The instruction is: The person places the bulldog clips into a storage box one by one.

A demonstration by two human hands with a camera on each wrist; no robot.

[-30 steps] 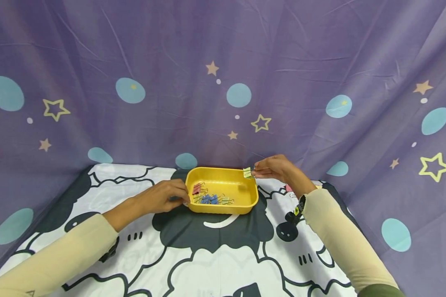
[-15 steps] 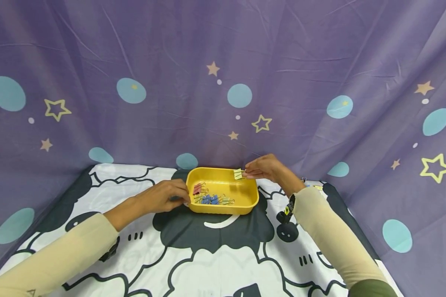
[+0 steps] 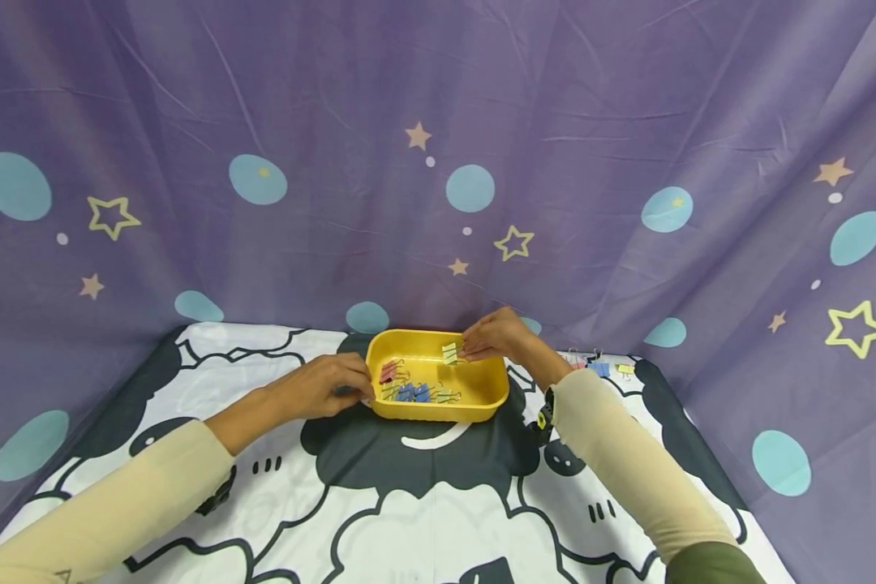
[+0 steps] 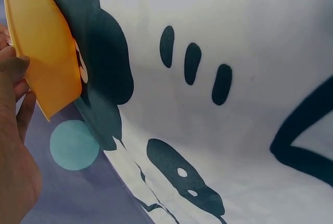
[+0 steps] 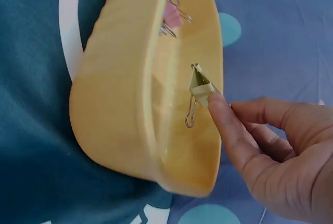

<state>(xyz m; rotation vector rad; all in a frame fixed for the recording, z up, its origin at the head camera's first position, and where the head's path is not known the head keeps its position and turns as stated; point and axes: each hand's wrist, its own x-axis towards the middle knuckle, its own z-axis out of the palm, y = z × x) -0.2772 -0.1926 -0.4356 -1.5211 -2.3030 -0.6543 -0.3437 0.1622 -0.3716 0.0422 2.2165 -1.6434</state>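
A yellow plastic tray (image 3: 438,412) stands at the back of the table. My left hand (image 3: 333,384) pinches its left rim, thumb and fingers on either side of the wall in the left wrist view. Over the tray's right half, my right hand (image 3: 498,336) pinches a pale yellow binder clip (image 5: 202,86) by a wire handle. Inside the tray lie a pink binder clip (image 3: 390,371), blue binder clips (image 3: 413,393) and a pale green binder clip (image 3: 445,396), bunched along the left and front.
On the table's back right, beyond my right forearm, sit a blue binder clip (image 3: 599,368), a yellow binder clip (image 3: 624,369) and a partly hidden pink clip (image 3: 575,362). A purple curtain (image 3: 438,268) hangs right behind the tray. The cartoon-print cloth (image 3: 423,535) covers the table.
My right hand has carried the pale yellow binder clip leftward, from the tray's right rim to over its inside. The clips at the back right have come into view. My left hand stays put.
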